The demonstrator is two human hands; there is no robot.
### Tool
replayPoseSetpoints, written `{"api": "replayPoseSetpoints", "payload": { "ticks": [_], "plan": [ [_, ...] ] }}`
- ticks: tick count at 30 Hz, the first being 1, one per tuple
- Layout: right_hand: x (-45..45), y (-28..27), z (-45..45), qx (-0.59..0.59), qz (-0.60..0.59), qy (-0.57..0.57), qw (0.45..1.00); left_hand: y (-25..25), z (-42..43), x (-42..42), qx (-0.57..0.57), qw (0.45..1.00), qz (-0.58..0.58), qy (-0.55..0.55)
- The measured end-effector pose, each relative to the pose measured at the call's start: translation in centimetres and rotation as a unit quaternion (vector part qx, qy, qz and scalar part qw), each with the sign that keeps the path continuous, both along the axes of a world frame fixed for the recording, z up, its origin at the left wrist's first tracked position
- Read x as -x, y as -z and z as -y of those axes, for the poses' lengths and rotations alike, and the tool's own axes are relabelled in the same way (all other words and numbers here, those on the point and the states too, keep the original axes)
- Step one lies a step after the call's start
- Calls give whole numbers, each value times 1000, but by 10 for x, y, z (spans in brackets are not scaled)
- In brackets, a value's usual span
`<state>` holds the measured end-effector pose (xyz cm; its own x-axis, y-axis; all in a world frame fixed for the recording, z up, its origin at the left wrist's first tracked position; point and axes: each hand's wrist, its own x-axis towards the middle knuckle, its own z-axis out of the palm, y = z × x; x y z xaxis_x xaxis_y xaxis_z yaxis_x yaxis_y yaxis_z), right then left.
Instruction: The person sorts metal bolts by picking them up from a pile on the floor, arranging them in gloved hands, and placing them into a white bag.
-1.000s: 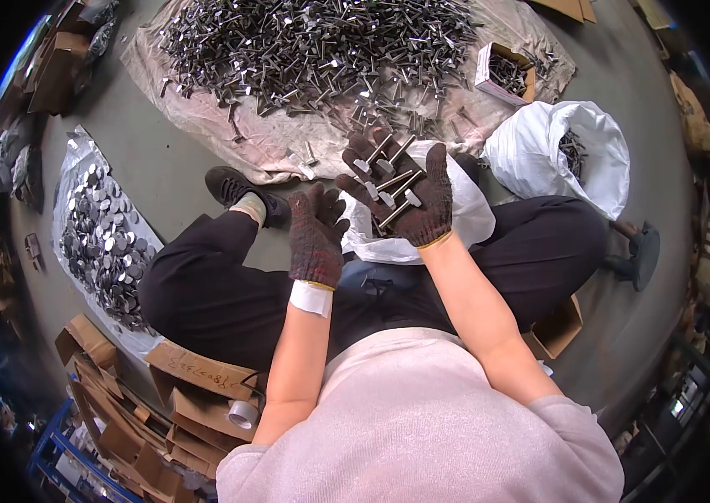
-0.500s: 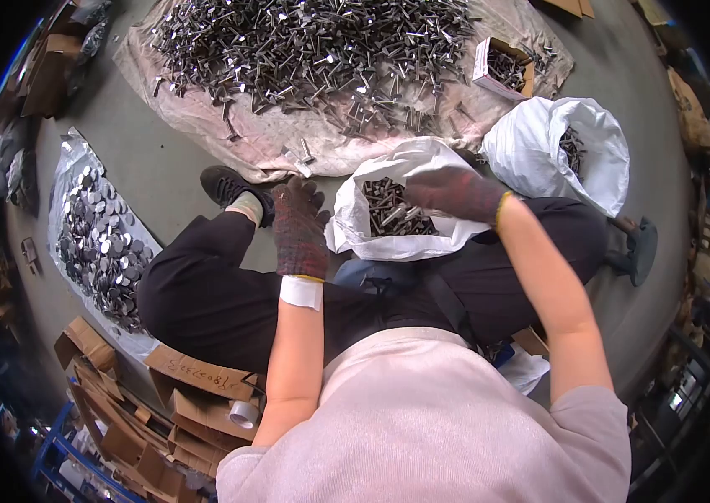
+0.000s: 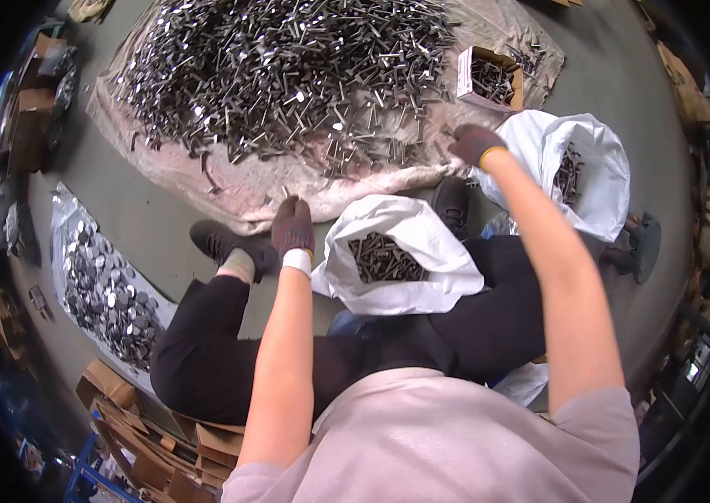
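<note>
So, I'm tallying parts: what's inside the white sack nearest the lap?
Loose metal bolts show inside the white sack; anything beneath that top layer is covered.

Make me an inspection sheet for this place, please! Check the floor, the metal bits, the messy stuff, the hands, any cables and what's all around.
Surface: grey floor, partly covered by a pale, stained cloth.
Metal bits: big pile of metal parts on the cloth; more in the white sack between the legs, the second sack at right and the small box.
Clutter: cardboard pieces at lower left; grey discs on a plastic sheet.
Hands: both gloved; left hand at the cloth's near edge, right hand by the second sack. Grip unclear.
Cables: nothing seen.
Surroundings: brown box at upper left; picture edges dark.
</note>
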<state>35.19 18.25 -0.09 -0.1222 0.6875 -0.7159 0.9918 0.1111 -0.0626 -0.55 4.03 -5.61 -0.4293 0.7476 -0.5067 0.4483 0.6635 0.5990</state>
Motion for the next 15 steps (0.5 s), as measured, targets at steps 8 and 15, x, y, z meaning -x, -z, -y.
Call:
{"api": "replayPoseSetpoints", "payload": {
  "ticks": [8, 15],
  "plan": [
    [-17, 134, 62, 76, -60, 738, 668, 75, 12, 8, 309, 949, 50, 39],
    [-5, 142, 58, 278, -194, 709, 619, 80, -10, -12, 374, 809, 298, -341]
  ]
}}
